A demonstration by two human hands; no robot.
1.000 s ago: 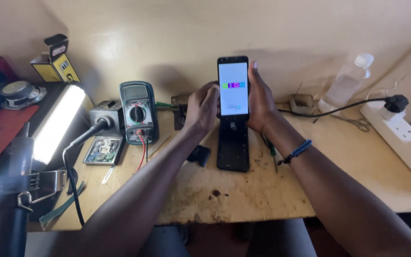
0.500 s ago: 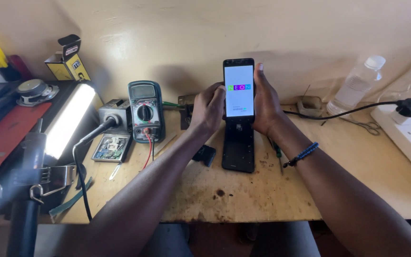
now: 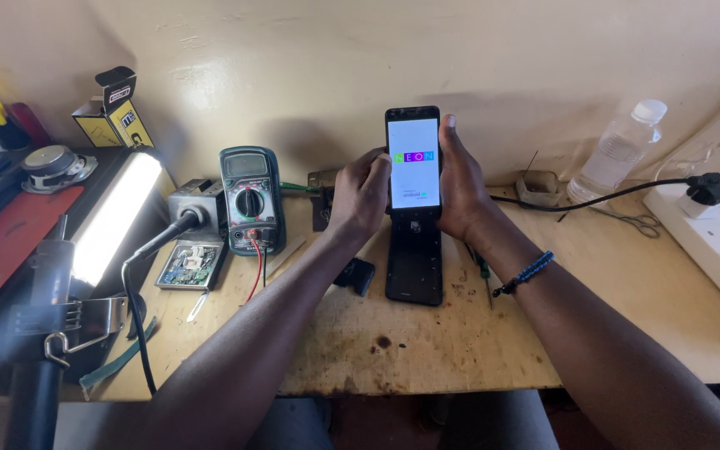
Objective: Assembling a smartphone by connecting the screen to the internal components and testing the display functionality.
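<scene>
Two hands [image 3: 360, 198] hold phone [image 3: 413, 158] upright.

Stained wooden bench [image 3: 460, 350] with multimeter [image 3: 249, 198], circuit board [image 3: 188, 262], scissors [image 3: 633, 220], plastic bottle [image 3: 617, 152].

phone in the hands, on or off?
On. The phone, held upright between left hand and right hand, has a lit white screen showing coloured letters.

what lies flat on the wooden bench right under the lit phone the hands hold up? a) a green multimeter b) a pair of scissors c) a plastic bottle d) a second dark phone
d: a dark flat phone body lies on the bench directly below the lit black smartphone, which the left hand and right hand hold upright.
</scene>
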